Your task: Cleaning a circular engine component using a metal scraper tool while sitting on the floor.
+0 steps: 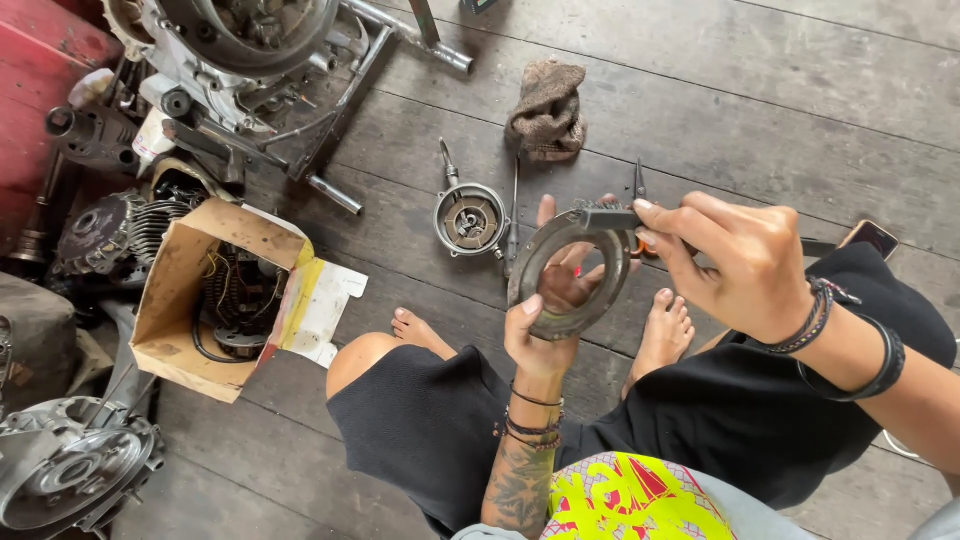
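The left hand point(548, 325) grips a grey metal ring point(570, 275) from below, thumb on its near face and fingers curled through the opening, holding it upright above the plank floor point(700, 110) between the bare feet. The right hand point(735, 260) is closed round a dark tool point(612, 218) pressed to the ring's top edge. A small round part point(470, 220) and a rag point(548, 110) lie beyond; an open cardboard box point(190, 300) sits to the left.
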